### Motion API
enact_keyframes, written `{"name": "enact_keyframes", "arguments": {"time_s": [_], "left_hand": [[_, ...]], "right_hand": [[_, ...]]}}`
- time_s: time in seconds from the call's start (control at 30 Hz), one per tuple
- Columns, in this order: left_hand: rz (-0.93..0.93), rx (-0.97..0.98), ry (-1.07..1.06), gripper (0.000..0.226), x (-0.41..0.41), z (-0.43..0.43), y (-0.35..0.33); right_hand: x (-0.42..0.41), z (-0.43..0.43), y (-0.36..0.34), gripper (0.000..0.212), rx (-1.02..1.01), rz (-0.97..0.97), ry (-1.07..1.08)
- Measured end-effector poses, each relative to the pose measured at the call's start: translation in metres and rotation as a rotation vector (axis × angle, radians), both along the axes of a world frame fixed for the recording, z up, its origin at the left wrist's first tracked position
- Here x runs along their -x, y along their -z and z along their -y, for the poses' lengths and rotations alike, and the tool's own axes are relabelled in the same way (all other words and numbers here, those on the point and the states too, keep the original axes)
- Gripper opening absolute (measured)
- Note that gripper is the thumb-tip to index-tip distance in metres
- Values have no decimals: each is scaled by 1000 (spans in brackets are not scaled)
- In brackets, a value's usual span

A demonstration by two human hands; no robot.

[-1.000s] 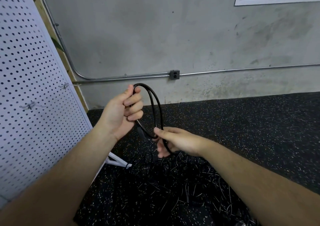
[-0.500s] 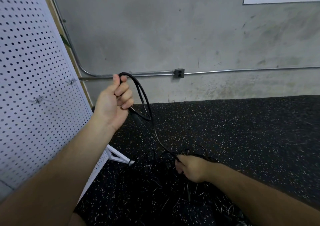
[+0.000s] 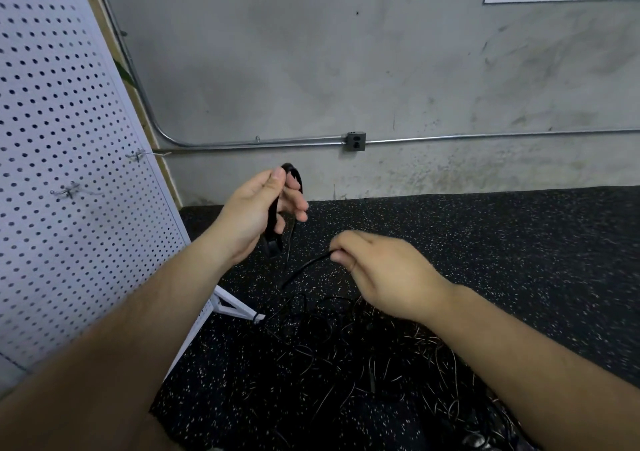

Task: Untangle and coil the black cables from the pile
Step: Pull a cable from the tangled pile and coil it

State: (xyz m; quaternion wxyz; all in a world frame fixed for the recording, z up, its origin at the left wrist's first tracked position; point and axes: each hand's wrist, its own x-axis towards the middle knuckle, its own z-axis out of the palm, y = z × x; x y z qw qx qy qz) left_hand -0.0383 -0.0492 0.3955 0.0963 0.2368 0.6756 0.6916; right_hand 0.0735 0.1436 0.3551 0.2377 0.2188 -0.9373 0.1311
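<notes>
Left hand (image 3: 254, 213) grips thin black cable coil (image 3: 292, 177); right hand (image 3: 384, 270) pinches free strand (image 3: 304, 267). Feed next loop same-sized, slack untwisted, clear of floor tangle (image 3: 346, 350).

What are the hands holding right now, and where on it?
Both hold one black cable. The left hand grips its gathered loops near the top; the right hand pinches the loose strand leading down to the pile.

Two bare forearms reach into view, no sleeves, watch or rings showing; the left hand (image 3: 258, 213) and right hand (image 3: 388, 274) are ungloved, nails trimmed short.
</notes>
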Motion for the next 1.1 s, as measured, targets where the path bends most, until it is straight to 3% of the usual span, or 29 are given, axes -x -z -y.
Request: {"name": "enact_keyframes", "arguments": {"time_s": [0.23,0.43,0.57,0.77,0.93,1.03,1.1], "left_hand": [[69,101,108,34,-12,-10,3],[83,177,213,39,-19,-16,8],[197,-36,326,38,-21,-23,14],[330,-351,305,28,-22,-24,-2],[390,-504,294,26,-16,-10,-16],[383,-579,340,27,-16,-6,-24],[347,-683,367,30,-12,3,-34]], "right_hand": [[17,-9,-10,34,108,-236,167],[31,-15,-17,29,262,-191,330],[40,-16,-23,37,377,-160,411],[48,-20,-4,30,746,127,217],[47,-16,26,55,892,475,89],[47,-11,32,67,931,586,31],[44,-12,45,66,791,695,62]]}}
